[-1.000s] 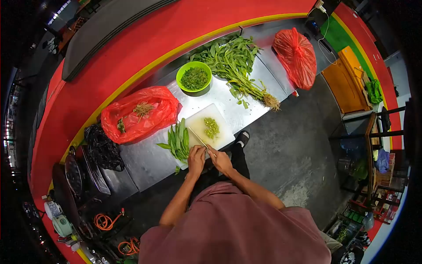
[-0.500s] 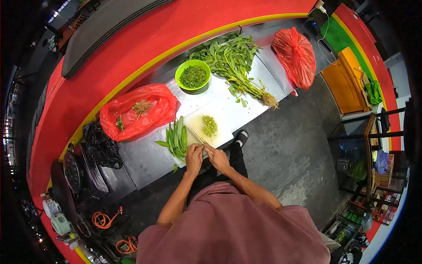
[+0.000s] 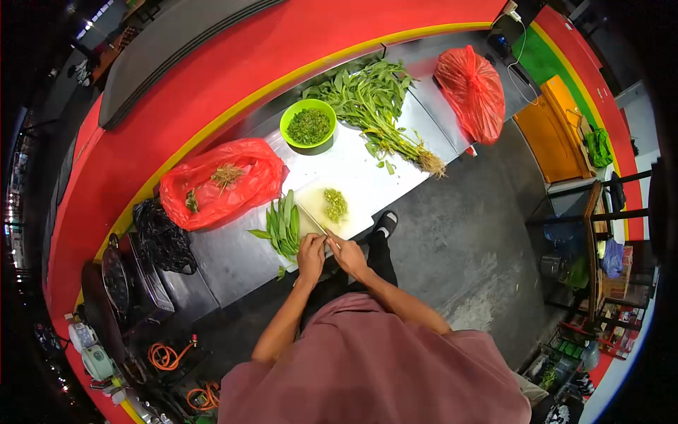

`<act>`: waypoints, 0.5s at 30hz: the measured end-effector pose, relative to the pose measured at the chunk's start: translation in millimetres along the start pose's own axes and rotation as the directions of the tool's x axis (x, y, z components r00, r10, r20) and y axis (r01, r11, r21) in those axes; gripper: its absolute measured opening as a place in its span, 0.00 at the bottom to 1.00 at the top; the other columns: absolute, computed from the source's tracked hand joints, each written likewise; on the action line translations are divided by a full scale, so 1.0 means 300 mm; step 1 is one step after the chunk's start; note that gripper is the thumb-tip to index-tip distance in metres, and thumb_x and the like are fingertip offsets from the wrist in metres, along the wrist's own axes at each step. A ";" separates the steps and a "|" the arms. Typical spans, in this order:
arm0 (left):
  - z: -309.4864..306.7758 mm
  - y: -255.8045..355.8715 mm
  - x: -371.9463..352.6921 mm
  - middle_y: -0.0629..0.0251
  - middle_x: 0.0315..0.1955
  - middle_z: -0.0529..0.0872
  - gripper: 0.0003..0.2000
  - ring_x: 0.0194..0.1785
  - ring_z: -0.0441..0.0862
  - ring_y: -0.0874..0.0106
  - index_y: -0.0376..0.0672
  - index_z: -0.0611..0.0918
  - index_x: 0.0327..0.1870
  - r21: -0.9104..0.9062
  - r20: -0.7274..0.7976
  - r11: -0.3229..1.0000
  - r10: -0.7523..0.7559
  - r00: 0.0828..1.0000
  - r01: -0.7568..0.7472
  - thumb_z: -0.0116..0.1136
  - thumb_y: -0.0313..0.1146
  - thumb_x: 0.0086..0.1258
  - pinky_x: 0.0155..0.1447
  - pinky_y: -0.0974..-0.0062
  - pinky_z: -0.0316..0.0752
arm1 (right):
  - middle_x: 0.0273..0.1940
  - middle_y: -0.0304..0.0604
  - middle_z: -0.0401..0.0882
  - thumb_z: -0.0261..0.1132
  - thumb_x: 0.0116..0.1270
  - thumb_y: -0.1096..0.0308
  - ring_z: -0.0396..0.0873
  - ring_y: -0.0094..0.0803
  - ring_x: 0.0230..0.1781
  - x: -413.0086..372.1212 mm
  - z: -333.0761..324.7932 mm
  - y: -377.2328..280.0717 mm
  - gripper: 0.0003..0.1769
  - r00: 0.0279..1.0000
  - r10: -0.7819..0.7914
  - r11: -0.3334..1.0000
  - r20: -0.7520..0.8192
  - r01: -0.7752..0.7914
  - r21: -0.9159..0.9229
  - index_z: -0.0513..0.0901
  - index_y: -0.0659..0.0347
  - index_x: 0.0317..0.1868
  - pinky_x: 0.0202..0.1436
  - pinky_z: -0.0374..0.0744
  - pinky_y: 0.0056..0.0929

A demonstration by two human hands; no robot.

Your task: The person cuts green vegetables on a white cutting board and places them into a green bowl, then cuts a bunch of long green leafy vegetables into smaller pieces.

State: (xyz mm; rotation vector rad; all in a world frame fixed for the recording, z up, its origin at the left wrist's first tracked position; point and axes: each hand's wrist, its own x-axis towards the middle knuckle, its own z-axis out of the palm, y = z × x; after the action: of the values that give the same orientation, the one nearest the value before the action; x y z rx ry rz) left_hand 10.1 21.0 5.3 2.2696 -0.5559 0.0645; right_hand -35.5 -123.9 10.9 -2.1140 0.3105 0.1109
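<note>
My right hand [image 3: 346,256] is closed round the handle of a knife [image 3: 313,220], whose blade points away to the upper left over a white cutting board [image 3: 357,218]. Right beside it, at the board's near edge, my left hand [image 3: 311,257] has its fingers curled in; what they hold is hidden. A small heap of finely chopped green stems [image 3: 335,205] lies on the board, just right of the blade. To the left, long green leaves [image 3: 284,227] rest partly on the board's edge, next to my left hand.
Beyond the board stand a lime-green bowl [image 3: 290,128] of chopped greens and a rooted bunch of leafy greens [image 3: 385,116]. An open red plastic bag [image 3: 244,194] holds root trimmings. A tied red bag [image 3: 472,92], a black bag [image 3: 162,237] and a pan [image 3: 115,275] are further out.
Both hands and the knife stay in nearly the same place on the board. The whole view has shifted very slightly; the chopped heap looks the same.
</note>
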 end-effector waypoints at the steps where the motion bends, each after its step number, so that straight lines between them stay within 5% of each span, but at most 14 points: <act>1: -0.003 0.002 0.005 0.58 0.41 0.84 0.09 0.48 0.82 0.55 0.39 0.89 0.46 0.004 -0.013 1.000 0.005 1.000 -0.005 0.64 0.21 0.66 0.52 0.60 0.78 | 0.29 0.66 0.80 0.55 0.83 0.54 0.83 0.63 0.30 0.000 0.005 0.003 0.24 0.999 0.033 0.999 0.014 -0.033 0.014 0.77 0.46 0.74 0.35 0.77 0.52; 15: 0.005 0.004 0.007 0.58 0.41 0.83 0.10 0.48 0.82 0.55 0.40 0.89 0.48 0.026 0.010 0.996 -0.083 0.997 0.082 0.63 0.21 0.68 0.52 0.61 0.78 | 0.30 0.67 0.82 0.55 0.83 0.54 0.84 0.63 0.33 -0.010 -0.033 -0.033 0.24 0.995 0.074 0.997 0.059 -0.074 0.000 0.76 0.49 0.74 0.40 0.79 0.52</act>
State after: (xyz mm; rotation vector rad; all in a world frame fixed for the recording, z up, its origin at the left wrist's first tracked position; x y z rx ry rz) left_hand 11.2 18.5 5.4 2.3166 -0.4691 0.0178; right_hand -36.2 -126.6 24.8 -2.0930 0.3539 0.2163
